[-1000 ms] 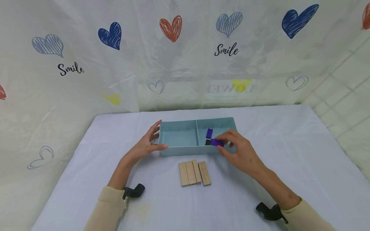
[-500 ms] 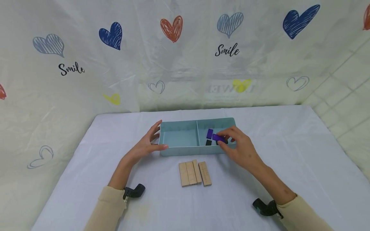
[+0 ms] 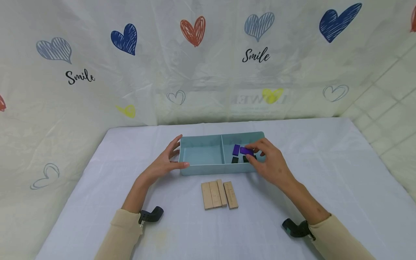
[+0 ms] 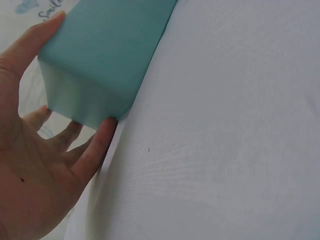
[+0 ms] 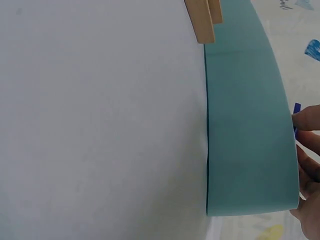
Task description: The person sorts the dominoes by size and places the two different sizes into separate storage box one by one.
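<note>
A pale blue-green box (image 3: 208, 169) with two compartments lies on the white-covered table. My left hand (image 3: 162, 164) holds its left end, thumb over the front edge and fingers spread along the end wall, as the left wrist view also shows. Over the right compartment, my right hand (image 3: 271, 159) pinches a small purple block (image 3: 246, 151) between thumb and fingers. Another purple block (image 3: 236, 150) lies in that compartment, beside the divider. Nearer the front wall are a dark block (image 3: 235, 160) and more dark pieces (image 3: 245, 159), partly hidden by the right hand.
Several plain wooden blocks (image 3: 212, 195) lie side by side in front of the box, one (image 3: 230, 195) slightly apart. The divider (image 3: 222, 150) stands between the compartments. Behind the table hangs a white sheet (image 3: 214, 72) printed with hearts.
My right hand has shifted away from the front wall with the purple block, deeper over the right compartment. More dark pieces show below it. The left hand keeps its place on the box.
</note>
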Action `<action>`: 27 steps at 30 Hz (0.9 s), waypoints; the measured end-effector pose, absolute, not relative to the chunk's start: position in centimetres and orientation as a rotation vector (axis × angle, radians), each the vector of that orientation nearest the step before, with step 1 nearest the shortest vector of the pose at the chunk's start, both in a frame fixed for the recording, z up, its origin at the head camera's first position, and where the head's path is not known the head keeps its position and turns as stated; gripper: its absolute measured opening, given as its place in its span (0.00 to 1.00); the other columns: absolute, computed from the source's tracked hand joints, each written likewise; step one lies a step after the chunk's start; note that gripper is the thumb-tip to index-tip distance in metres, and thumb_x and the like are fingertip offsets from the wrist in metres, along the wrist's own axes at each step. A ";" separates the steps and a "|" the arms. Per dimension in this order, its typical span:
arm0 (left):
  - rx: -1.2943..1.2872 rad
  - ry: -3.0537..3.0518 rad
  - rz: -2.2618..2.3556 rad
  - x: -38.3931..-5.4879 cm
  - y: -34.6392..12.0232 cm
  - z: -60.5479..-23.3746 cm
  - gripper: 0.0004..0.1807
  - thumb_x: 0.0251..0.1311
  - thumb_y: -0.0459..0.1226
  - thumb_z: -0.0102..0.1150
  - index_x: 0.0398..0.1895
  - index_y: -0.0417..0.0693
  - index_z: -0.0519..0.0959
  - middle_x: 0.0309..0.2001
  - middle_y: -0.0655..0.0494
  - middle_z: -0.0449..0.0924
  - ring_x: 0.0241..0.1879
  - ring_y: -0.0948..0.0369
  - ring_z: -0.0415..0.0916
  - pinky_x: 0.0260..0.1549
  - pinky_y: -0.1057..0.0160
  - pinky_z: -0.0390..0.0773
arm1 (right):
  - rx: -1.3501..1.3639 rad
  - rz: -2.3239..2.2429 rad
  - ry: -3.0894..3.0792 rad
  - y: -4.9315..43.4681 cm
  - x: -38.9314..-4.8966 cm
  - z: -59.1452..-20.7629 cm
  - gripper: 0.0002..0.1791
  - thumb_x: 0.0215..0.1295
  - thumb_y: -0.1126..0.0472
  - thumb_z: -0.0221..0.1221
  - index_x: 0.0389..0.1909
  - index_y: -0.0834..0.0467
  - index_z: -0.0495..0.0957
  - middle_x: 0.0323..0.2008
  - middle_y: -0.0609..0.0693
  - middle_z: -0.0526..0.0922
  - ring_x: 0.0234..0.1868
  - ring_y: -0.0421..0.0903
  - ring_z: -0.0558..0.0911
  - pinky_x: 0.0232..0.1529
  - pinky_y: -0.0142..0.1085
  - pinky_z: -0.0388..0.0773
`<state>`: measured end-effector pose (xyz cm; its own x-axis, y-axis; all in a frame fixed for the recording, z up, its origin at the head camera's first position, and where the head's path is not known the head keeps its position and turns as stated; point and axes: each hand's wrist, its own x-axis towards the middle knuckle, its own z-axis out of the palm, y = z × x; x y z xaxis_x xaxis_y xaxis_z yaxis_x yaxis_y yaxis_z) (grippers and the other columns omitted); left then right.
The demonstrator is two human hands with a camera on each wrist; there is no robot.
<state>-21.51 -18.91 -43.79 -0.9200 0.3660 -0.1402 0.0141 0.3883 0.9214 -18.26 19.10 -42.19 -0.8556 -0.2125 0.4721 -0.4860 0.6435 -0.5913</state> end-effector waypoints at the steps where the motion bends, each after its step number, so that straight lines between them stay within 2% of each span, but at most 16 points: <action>1: 0.332 2.331 1.542 -21.5 -18.9 -43.8 0.58 0.60 0.49 0.74 0.84 0.79 0.43 0.86 0.55 0.40 0.85 0.45 0.43 0.78 0.34 0.57 | 0.548 1.052 -2.509 19.1 -18.3 -42.1 0.14 0.62 0.69 0.70 0.49 0.59 0.86 0.42 0.51 0.82 0.45 0.52 0.83 0.42 0.47 0.82; 6: 0.329 2.338 1.540 -21.7 -19.0 -43.9 0.57 0.59 0.49 0.75 0.83 0.82 0.44 0.86 0.56 0.40 0.85 0.45 0.44 0.77 0.34 0.61 | 0.524 1.040 -2.522 18.9 -18.7 -42.1 0.16 0.63 0.69 0.70 0.52 0.60 0.86 0.44 0.54 0.81 0.46 0.53 0.81 0.41 0.47 0.80; 10: 0.326 2.334 1.545 -21.7 -19.0 -43.9 0.58 0.59 0.49 0.75 0.83 0.81 0.44 0.86 0.56 0.41 0.85 0.45 0.44 0.76 0.35 0.62 | 0.508 1.054 -2.522 18.9 -18.8 -42.0 0.18 0.63 0.69 0.69 0.55 0.60 0.85 0.47 0.55 0.81 0.46 0.52 0.79 0.40 0.46 0.79; 15: 0.330 2.334 1.543 -21.7 -19.0 -43.9 0.58 0.59 0.49 0.75 0.84 0.79 0.43 0.86 0.56 0.41 0.85 0.45 0.44 0.76 0.35 0.62 | 0.501 1.053 -2.521 18.8 -18.5 -41.7 0.17 0.63 0.69 0.70 0.53 0.58 0.85 0.46 0.53 0.81 0.45 0.47 0.78 0.39 0.41 0.78; 20: 0.324 2.340 1.539 -21.7 -19.0 -43.9 0.58 0.59 0.49 0.75 0.82 0.83 0.44 0.86 0.56 0.41 0.85 0.45 0.44 0.76 0.36 0.63 | 0.522 1.075 -2.534 18.6 -17.8 -41.2 0.16 0.63 0.68 0.70 0.52 0.56 0.85 0.46 0.50 0.81 0.46 0.45 0.77 0.40 0.37 0.77; 27: 0.330 2.337 1.540 -21.6 -18.9 -43.7 0.58 0.59 0.48 0.75 0.83 0.82 0.44 0.86 0.55 0.40 0.85 0.45 0.44 0.76 0.35 0.63 | 0.607 1.084 -2.527 18.0 -16.5 -41.0 0.16 0.63 0.70 0.70 0.51 0.56 0.85 0.48 0.51 0.81 0.46 0.50 0.79 0.42 0.39 0.79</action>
<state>-21.58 -18.92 -43.73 -0.9215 0.3627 -0.1388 0.0156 0.3919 0.9199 -16.46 18.03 -41.03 -0.8569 -0.2532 0.4489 -0.4998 0.6211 -0.6037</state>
